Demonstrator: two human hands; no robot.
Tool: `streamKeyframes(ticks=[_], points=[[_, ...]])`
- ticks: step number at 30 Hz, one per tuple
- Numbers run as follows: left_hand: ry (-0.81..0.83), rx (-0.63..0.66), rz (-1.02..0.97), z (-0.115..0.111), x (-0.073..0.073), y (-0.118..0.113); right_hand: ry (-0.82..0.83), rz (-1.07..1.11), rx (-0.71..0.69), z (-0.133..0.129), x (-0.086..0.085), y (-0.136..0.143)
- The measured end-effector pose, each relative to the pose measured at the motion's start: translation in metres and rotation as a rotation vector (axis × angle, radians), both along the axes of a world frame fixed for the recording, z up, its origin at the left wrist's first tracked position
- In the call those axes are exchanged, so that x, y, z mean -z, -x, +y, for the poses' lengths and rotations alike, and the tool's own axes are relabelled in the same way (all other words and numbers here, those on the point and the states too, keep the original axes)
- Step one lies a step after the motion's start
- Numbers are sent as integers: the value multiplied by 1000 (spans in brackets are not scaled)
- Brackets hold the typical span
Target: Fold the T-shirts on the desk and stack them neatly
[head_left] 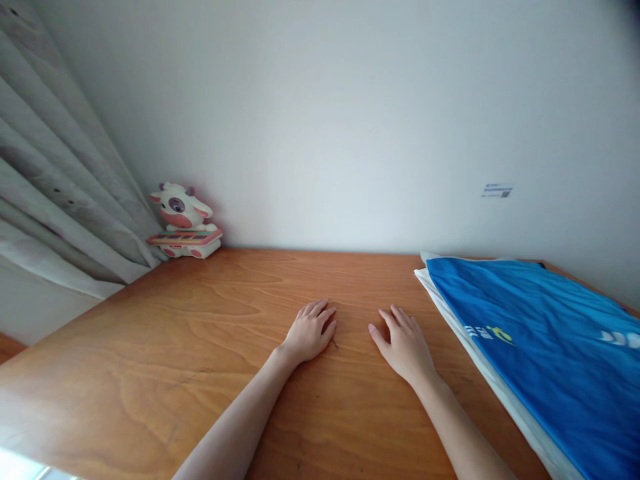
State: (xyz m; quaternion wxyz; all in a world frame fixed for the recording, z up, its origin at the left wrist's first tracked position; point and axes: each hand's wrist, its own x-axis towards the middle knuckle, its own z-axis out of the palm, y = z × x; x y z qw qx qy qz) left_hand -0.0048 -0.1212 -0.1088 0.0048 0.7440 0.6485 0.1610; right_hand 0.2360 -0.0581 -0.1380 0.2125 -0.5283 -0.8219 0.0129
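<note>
My left hand [311, 331] rests palm down on the wooden table [225, 373], its fingers loosely apart and holding nothing. Across a short gap to the right, my right hand [404, 341] lies on the same wood, thumb and fingers spread, with nothing in it. Nearest to the right hand is a blue garment [540, 333] with white and yellow-green prints, lying flat. White cloth [480, 360] shows from under its left edge. Neither hand touches the cloth.
A toy cow with a small keyboard [185, 223] stands at the table's back left corner. Beside it hangs a pale curtain [65, 167]. Behind the table rises a white wall [325, 120], bearing a small printed label [497, 191] at the right.
</note>
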Motion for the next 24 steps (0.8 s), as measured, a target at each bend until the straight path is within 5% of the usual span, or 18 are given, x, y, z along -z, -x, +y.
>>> streamKeyframes(ticks=[24], points=[[5, 46, -71, -4, -2, 3, 47, 47, -9, 1, 1, -2]])
